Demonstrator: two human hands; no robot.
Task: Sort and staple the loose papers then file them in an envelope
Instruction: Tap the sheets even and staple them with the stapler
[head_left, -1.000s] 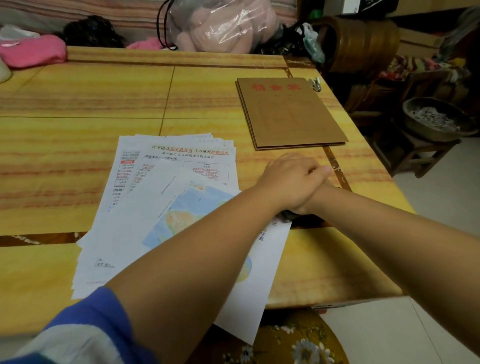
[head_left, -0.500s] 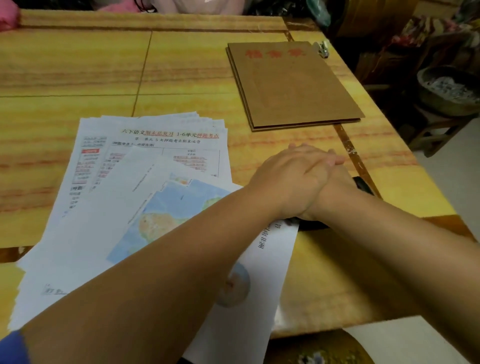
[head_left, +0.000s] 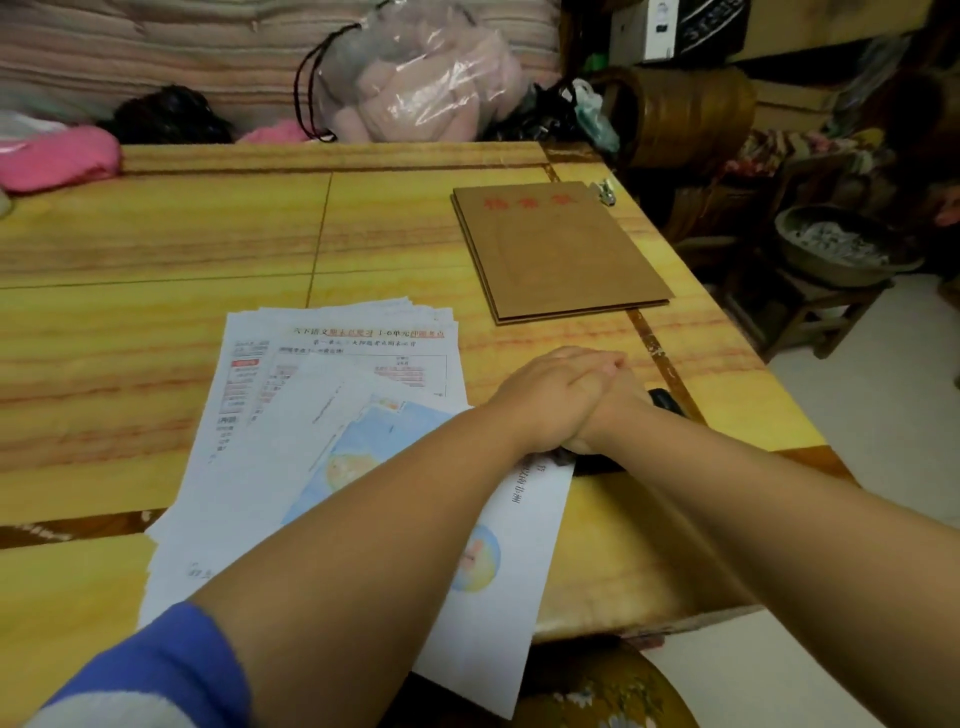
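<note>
The flat brown paper envelope (head_left: 561, 252) lies closed near the table's (head_left: 156, 234) right edge. The black stapler (head_left: 665, 402) is pressed onto the fanned white printed papers (head_left: 332, 395) by the left hand (head_left: 550, 397), laid flat over the right hand (head_left: 618, 410); the right hand's grip cannot be told.

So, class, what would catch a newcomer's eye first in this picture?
The two hands, left hand stacked on right hand, pressing down on a black stapler at the corner of the map sheet. Loose papers fan out to the left, and a brown envelope lies beyond on the table.
</note>
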